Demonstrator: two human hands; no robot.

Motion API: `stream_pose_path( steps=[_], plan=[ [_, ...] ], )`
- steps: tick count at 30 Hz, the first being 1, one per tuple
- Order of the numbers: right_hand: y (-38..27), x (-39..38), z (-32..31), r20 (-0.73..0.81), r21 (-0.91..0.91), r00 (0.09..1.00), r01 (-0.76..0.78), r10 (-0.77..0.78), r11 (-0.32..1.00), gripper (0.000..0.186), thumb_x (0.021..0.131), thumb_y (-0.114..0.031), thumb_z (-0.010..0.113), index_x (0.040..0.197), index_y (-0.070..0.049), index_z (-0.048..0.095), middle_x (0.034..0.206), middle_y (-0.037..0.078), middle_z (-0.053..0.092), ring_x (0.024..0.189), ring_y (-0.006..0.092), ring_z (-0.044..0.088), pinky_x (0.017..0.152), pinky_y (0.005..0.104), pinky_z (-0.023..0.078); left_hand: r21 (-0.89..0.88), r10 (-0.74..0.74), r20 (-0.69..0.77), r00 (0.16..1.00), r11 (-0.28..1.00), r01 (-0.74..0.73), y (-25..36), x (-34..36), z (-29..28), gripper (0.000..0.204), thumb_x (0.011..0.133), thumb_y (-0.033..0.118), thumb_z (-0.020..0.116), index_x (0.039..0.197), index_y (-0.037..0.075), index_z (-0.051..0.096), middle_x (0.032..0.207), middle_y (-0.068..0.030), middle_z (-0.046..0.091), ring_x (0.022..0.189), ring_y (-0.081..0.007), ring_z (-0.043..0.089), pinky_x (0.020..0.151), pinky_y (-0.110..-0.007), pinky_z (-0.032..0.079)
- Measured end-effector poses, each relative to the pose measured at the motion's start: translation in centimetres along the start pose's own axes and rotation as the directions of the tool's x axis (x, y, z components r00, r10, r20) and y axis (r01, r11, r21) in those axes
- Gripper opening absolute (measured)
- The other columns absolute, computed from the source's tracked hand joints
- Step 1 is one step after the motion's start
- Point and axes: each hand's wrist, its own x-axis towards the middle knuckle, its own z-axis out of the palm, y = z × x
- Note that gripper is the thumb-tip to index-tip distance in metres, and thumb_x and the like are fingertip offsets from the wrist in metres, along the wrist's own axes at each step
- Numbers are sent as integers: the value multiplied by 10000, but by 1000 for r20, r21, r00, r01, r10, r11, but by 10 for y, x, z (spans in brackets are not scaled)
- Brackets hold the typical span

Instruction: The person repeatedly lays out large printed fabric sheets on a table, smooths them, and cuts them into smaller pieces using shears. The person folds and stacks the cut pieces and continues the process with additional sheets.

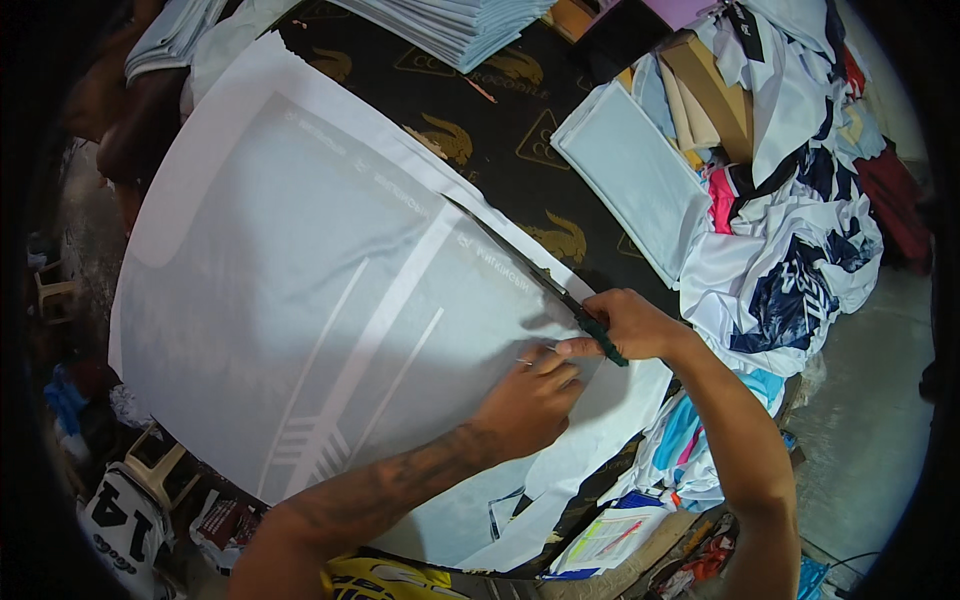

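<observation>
A large pale sheet of fabric (230,270) with white stripes and faint lettering covers most of the table. My right hand (635,325) is closed on long dark shears (560,290) with green-wrapped handles. Their blades reach up and left, along the sheet near its far right edge. Just left of the handles, my left hand (530,400) rests on the sheet with its fingers curled in. Thin shiny spots show at its fingers; whatever is under the fingertips is hidden.
Dark table covering (460,100) with gold prints shows beyond the sheet. Folded pale fabric (635,180) and a heap of white and navy garments (790,270) lie at right. A fabric stack (450,25) stands at the far edge. Plastic stools (160,465) stand at lower left.
</observation>
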Motion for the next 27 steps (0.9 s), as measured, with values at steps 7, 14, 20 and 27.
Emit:
stream_pose_path(
  steps=[7, 14, 20, 27],
  plan=[
    [-41, 15, -10, -25, 75, 997, 81, -80, 994, 774, 771, -766, 845, 719, -14, 672, 657, 90, 616, 678, 232, 625, 662, 395, 482, 363, -243, -498, 832, 813, 455, -122, -73, -194, 344, 864, 17, 634, 1200, 66, 689, 1205, -131, 660, 1161, -364, 581, 1027, -503, 401],
    [-79, 37, -18, -16, 101, 997, 73, -72, 992, 782, 739, -774, 863, 745, -11, 687, 670, 70, 607, 687, 212, 628, 666, 377, 482, 312, -246, -448, 859, 857, 409, -120, -79, -202, 268, 869, 86, 722, 1135, 90, 687, 1089, -100, 655, 1091, -320, 593, 952, -491, 399],
    [-114, 59, -32, 11, 15, 1000, 0, 0, 1000, 754, 735, -759, 877, 702, -44, 639, 652, 55, 589, 657, 193, 598, 646, 374, 461, 42, -193, 1, 981, 980, 192, -45, -126, -151, 246, 854, 131, 747, 1096, 111, 705, 974, -42, 685, 953, -241, 653, 940, -479, 450],
    [-154, 82, -47, 35, -4, 998, -47, 47, 999, 706, 759, -685, 908, 705, -40, 627, 647, 12, 525, 637, 146, 500, 592, 352, 385, -55, -126, 339, 932, 987, 154, -36, -144, -150, 252, 924, 153, 753, 1171, 122, 714, 1041, -20, 729, 1060, -199, 678, 1016, -468, 470]
  ],
)
